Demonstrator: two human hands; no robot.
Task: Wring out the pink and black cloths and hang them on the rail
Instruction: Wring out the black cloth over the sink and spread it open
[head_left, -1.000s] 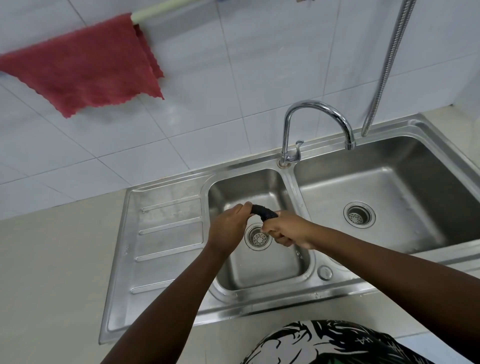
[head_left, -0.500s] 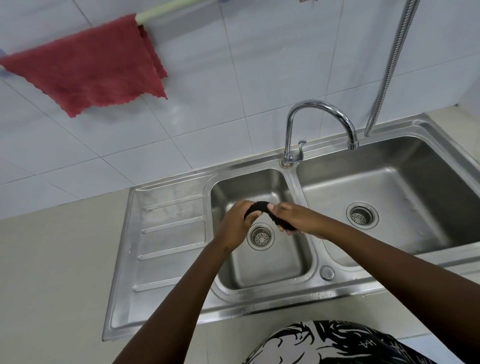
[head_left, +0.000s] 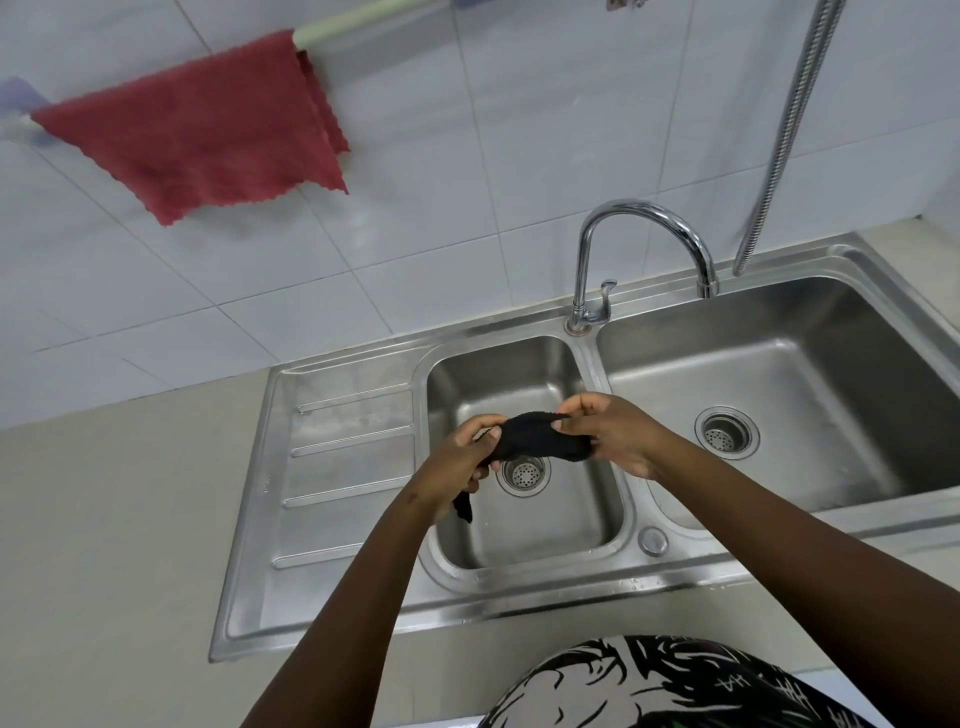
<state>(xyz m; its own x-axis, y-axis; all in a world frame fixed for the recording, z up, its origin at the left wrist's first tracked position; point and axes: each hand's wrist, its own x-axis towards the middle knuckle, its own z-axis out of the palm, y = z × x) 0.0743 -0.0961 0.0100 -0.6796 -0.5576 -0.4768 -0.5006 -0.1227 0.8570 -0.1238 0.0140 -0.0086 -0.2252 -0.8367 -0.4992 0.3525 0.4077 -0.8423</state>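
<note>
The black cloth (head_left: 537, 439) is bunched between both hands above the small left basin (head_left: 524, 509) of the steel sink. My left hand (head_left: 457, 462) grips its left end, and a short tail hangs below that hand. My right hand (head_left: 608, 434) pinches the right end with fingers and thumb. The pink cloth (head_left: 202, 127) hangs spread over the pale rail (head_left: 358, 23) on the tiled wall at the upper left.
A chrome tap (head_left: 639, 244) arches behind the basins. The large right basin (head_left: 810, 395) has its own drain. A ribbed drainboard (head_left: 337, 467) lies left of the small basin. A metal hose (head_left: 784, 130) hangs down the wall at right.
The tightly twisted black cloth has loosened and spread wider between my hands. My hands have moved slightly apart, and a tail now hangs under the left hand.
</note>
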